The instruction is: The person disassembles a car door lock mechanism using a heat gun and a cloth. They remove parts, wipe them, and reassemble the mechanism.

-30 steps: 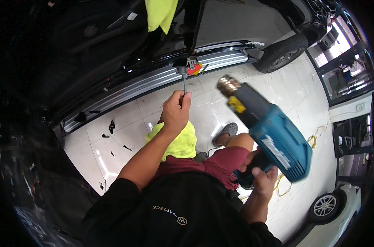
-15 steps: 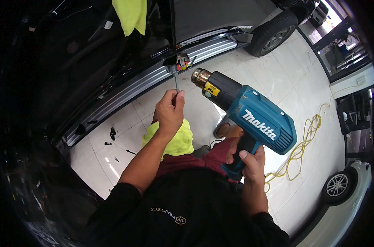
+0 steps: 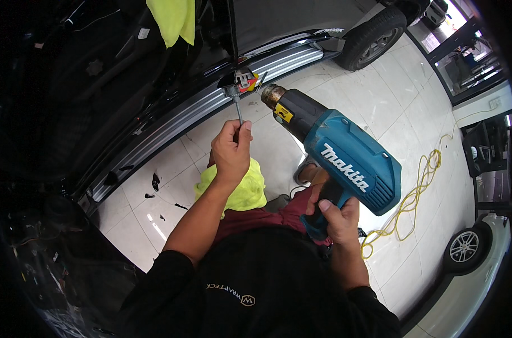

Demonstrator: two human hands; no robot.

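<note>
My left hand (image 3: 232,151) pinches the lower end of a thin grey rod (image 3: 238,110), held upright. At the rod's top sits a small part (image 3: 246,80) with black, silver, red and yellow pieces; its exact kind I cannot make out. My right hand (image 3: 341,221) is wrapped round the grip of a teal and black heat gun (image 3: 352,158). The gun's browned metal nozzle (image 3: 272,96) points up and left, close beside the small part and apart from it. A lime-yellow cloth (image 3: 239,188) lies over my leg, below the left hand.
A black car (image 3: 154,73) with a silver ridged side step (image 3: 290,65) stands in front and left. Another lime cloth (image 3: 172,19) hangs on it. Black scraps (image 3: 155,182) lie on the tiled floor. A yellow cord (image 3: 416,191) is at right, near a light-coloured car (image 3: 476,287).
The heat gun has shifted slightly left and its nozzle is a little higher, nearer the small part. That part has turned slightly and moved a little left.
</note>
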